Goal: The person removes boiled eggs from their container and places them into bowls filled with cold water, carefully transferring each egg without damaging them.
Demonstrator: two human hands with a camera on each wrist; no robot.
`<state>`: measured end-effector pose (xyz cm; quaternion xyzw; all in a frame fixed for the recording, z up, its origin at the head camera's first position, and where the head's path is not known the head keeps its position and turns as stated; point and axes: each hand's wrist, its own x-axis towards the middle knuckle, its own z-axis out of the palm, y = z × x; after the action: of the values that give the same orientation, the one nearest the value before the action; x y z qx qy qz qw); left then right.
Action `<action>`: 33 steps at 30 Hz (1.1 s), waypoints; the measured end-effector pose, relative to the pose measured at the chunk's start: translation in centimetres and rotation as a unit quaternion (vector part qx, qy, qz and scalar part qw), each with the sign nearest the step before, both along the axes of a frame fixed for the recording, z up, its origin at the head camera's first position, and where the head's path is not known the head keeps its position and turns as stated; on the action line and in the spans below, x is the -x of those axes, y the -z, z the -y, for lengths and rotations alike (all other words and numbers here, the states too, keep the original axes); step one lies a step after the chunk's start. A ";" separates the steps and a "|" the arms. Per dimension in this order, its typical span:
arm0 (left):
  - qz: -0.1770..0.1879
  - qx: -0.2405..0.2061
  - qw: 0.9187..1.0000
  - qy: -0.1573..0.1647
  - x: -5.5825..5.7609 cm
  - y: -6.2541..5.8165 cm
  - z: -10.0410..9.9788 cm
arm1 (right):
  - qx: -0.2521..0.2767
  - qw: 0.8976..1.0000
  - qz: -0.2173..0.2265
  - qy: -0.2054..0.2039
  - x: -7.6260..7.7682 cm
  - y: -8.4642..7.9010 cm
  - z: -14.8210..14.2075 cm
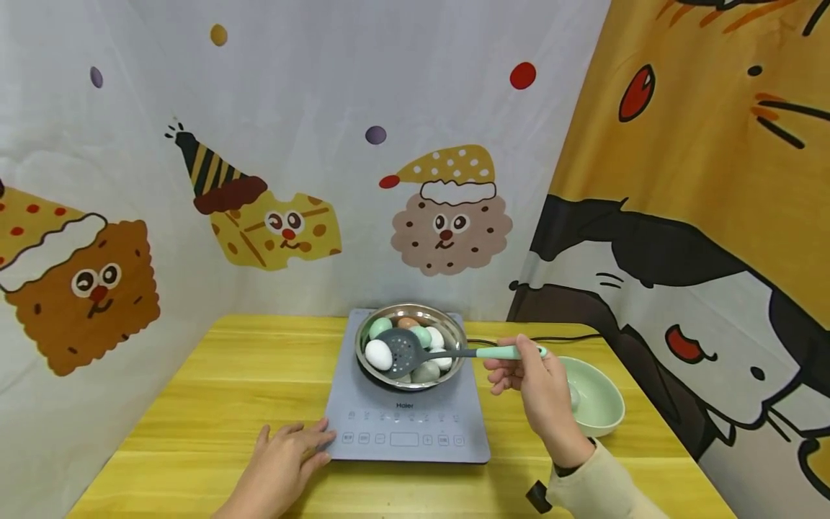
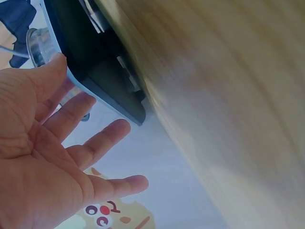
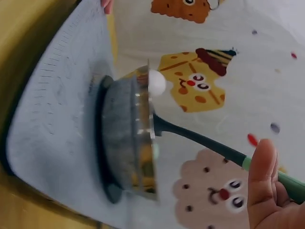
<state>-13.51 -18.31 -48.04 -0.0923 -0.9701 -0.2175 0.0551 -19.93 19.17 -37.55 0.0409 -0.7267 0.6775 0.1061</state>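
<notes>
My right hand (image 1: 541, 393) grips the mint green handle of a slotted spoon (image 1: 405, 353), whose grey perforated head lies over a steel pot (image 1: 454, 324). A white egg (image 1: 379, 355) sits at the left side of the spoon's head; in the right wrist view this egg (image 3: 157, 83) shows above the pot's rim. Several other eggs, white, pale green and brown, fill the pot, which stands on a grey induction cooktop (image 1: 350, 411). With fingers spread, my left hand (image 1: 279, 461) touches the cooktop's front left edge.
A pale green bowl (image 1: 599, 396) stands on the wooden table (image 1: 194, 404) to the right, partly behind my right hand, with something whitish at its near side. A black cord (image 1: 564, 337) runs along the table's back. Printed cartoon curtains (image 1: 292, 108) hang behind.
</notes>
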 end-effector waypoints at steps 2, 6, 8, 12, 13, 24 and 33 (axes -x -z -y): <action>0.000 0.000 1.000 0.000 0.0 0.0 0.0 | 0.038 0.999 0.036 -0.002 0.3 0.5 -0.6; -0.001 0.000 1.000 0.000 0.0 -0.1 -0.1 | 0.088 0.994 0.071 -0.008 0.5 1.1 -1.6; -0.004 0.002 1.000 0.000 0.0 -0.1 -0.1 | 0.096 0.993 0.074 -0.011 0.4 1.2 -2.0; -0.006 0.005 1.000 0.000 0.0 -0.1 -0.2 | 0.094 0.993 0.064 -0.013 0.2 0.9 -2.9; -0.006 0.005 1.000 0.000 0.0 -0.1 -0.2 | 0.093 0.994 0.060 -0.013 0.1 0.7 -3.1; 0.010 0.001 1.000 0.001 0.1 -0.2 -0.2 | 0.119 0.993 0.016 -0.012 -0.7 0.2 -6.8; 0.017 -0.004 1.000 -0.004 0.1 -0.2 -0.2 | 0.169 0.985 -0.003 0.022 -2.4 -0.5 -11.0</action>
<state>-13.61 -18.12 -47.85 -0.0849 -0.9705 -0.2222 0.0401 -17.55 30.15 -37.04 0.0079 -0.6019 0.7881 0.1284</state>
